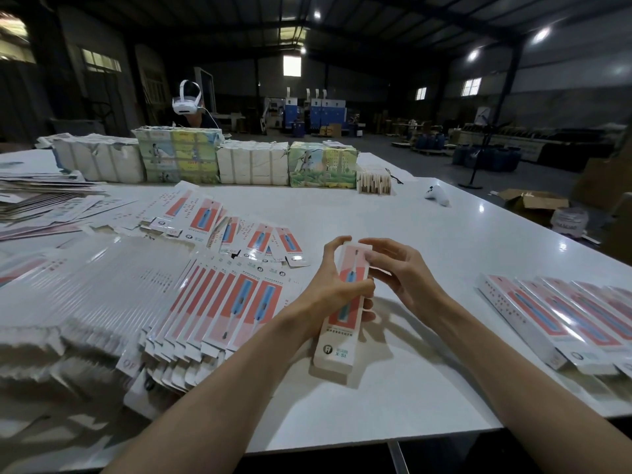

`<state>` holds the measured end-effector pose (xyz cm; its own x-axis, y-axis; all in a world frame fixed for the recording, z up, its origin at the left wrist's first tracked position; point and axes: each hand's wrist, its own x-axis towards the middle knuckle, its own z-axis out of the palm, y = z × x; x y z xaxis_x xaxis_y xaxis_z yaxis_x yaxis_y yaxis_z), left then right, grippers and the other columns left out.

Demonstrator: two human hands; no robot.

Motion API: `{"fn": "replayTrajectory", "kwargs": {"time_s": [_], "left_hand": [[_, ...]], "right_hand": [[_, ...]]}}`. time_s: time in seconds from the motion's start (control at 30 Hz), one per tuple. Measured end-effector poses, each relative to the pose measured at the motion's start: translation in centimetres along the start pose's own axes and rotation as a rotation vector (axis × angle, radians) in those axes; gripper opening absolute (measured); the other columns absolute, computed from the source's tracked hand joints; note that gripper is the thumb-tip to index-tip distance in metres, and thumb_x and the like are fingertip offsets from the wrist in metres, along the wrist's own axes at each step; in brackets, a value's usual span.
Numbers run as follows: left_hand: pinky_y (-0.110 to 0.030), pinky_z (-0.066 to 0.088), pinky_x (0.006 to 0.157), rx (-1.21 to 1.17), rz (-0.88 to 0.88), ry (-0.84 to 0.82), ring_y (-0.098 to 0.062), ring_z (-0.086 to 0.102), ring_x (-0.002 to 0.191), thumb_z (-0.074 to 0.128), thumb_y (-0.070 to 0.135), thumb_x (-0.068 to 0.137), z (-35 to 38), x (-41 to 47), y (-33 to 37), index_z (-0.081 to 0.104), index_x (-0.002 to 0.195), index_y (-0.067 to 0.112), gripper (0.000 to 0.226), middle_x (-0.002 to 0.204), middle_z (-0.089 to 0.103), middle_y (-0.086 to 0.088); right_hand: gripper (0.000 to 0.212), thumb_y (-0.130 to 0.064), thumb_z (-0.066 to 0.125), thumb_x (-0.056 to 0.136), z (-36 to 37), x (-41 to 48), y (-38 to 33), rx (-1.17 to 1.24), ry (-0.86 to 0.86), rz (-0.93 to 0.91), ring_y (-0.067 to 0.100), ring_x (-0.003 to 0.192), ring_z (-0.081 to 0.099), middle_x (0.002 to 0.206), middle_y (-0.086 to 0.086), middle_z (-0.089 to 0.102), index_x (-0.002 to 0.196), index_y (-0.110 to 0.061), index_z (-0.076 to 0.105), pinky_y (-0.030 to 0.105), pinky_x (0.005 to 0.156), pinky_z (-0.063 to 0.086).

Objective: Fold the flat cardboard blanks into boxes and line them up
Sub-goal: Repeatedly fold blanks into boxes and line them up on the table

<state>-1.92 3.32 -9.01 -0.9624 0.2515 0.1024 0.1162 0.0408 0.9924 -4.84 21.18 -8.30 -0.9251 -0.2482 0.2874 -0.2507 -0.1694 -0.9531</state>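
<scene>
A long narrow box (338, 336), white with a pink panel and a blue toothbrush picture, stands tilted over the white table (393, 220), its near end close to the tabletop. My left hand (333, 285) grips its middle, thumb across the front and fingers round the back. My right hand (400, 271) has its fingertips at the box's far top end. Flat blanks (219, 302) with the same print lie fanned out to the left. Several folded boxes (561, 319) lie side by side in a row at the right.
Tall stacks of blanks (85, 295) fill the near left. Bundles of printed card (253, 162) line the far side, with a person in a white headset (186, 104) behind them. A white controller (437, 195) lies far right. Table edges run near and right.
</scene>
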Motion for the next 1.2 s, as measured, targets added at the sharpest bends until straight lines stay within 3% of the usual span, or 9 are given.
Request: {"fn": "replayTrajectory", "kwargs": {"time_s": [0.27,0.43,0.53,0.63,0.77,0.93,1.0,1.07,1.2], "left_hand": [[-0.034,0.064,0.067,-0.014,-0.039,0.035,-0.026,0.079,0.076,0.081,0.016,0.085,-0.1,0.2,-0.4,0.028,0.138,0.054,0.084,0.112,0.067,-0.018],[-0.031,0.063,0.063,-0.039,-0.025,0.032,-0.026,0.080,0.078,0.082,0.018,0.085,0.1,0.2,-0.4,0.027,0.138,0.056,0.086,0.111,0.068,-0.017],[-0.030,0.063,0.063,-0.110,-0.084,0.054,-0.025,0.080,0.080,0.087,0.024,0.084,0.2,0.5,-0.5,0.025,0.145,0.051,0.091,0.110,0.071,-0.013],[-0.034,0.064,0.067,-0.225,-0.176,0.117,-0.026,0.080,0.084,0.085,0.033,0.086,0.1,0.6,-0.4,0.043,0.142,0.024,0.070,0.101,0.078,-0.012],[-0.042,0.064,0.074,-0.468,-0.194,0.180,-0.022,0.078,0.074,0.069,0.041,0.097,-0.6,0.4,0.3,0.057,0.118,0.014,0.037,0.086,0.076,-0.010],[-0.060,0.052,0.108,-0.791,-0.143,0.148,-0.046,0.065,0.124,0.064,0.038,0.102,-0.2,0.0,1.0,0.044,0.149,0.001,0.063,0.130,0.060,-0.035],[-0.053,0.059,0.097,-0.815,-0.135,0.166,-0.046,0.066,0.112,0.066,0.037,0.101,-0.2,-0.2,1.2,0.043,0.148,-0.003,0.066,0.117,0.058,-0.027],[-0.040,0.063,0.073,-0.819,-0.141,0.232,-0.036,0.065,0.091,0.070,0.039,0.099,-0.3,0.0,1.4,0.050,0.136,0.001,0.057,0.100,0.056,-0.019],[-0.050,0.058,0.101,-0.752,-0.150,0.160,-0.032,0.069,0.109,0.063,0.050,0.102,0.1,-0.2,1.3,0.056,0.139,0.002,0.062,0.119,0.065,-0.018]], "right_hand": [[0.025,-0.018,0.073,0.099,0.8,-0.3,0.2,-0.199,0.032,-0.086,0.033,0.108,0.075,0.115,0.012,0.078,0.123,-0.012,0.074,0.047,0.095,0.062],[0.018,-0.022,0.071,0.101,0.7,-0.4,0.1,-0.250,0.051,-0.136,0.029,0.101,0.077,0.110,0.007,0.079,0.117,-0.017,0.078,0.039,0.090,0.064],[0.028,-0.027,0.065,0.105,0.8,-0.3,0.3,-0.276,0.071,-0.114,0.022,0.108,0.076,0.120,0.002,0.076,0.131,-0.017,0.071,0.036,0.090,0.063],[0.039,-0.030,0.059,0.107,1.0,0.1,0.4,-0.391,0.121,-0.108,0.018,0.108,0.074,0.130,0.001,0.069,0.143,-0.015,0.057,0.031,0.091,0.062],[0.024,-0.029,0.056,0.108,1.1,-0.1,0.6,-0.663,0.153,-0.203,0.012,0.084,0.068,0.107,0.004,0.066,0.130,-0.020,0.056,0.021,0.072,0.054],[0.028,-0.036,0.055,0.109,2.2,-0.9,1.1,-0.822,-0.016,-0.312,0.007,0.088,0.067,0.106,-0.002,0.064,0.128,-0.025,0.072,0.018,0.076,0.052],[0.035,-0.046,0.059,0.105,2.8,-1.0,0.7,-0.914,-0.016,-0.324,0.008,0.084,0.063,0.102,-0.006,0.058,0.128,-0.025,0.074,0.020,0.077,0.049],[0.050,-0.061,0.061,0.098,3.2,-1.2,0.3,-1.046,-0.042,-0.312,0.009,0.083,0.061,0.101,-0.007,0.054,0.130,-0.023,0.071,0.021,0.075,0.048],[0.064,-0.073,0.057,0.087,3.6,-2.2,-0.2,-1.178,-0.028,-0.256,0.008,0.079,0.058,0.102,-0.007,0.046,0.127,-0.023,0.059,0.019,0.068,0.047]]}}
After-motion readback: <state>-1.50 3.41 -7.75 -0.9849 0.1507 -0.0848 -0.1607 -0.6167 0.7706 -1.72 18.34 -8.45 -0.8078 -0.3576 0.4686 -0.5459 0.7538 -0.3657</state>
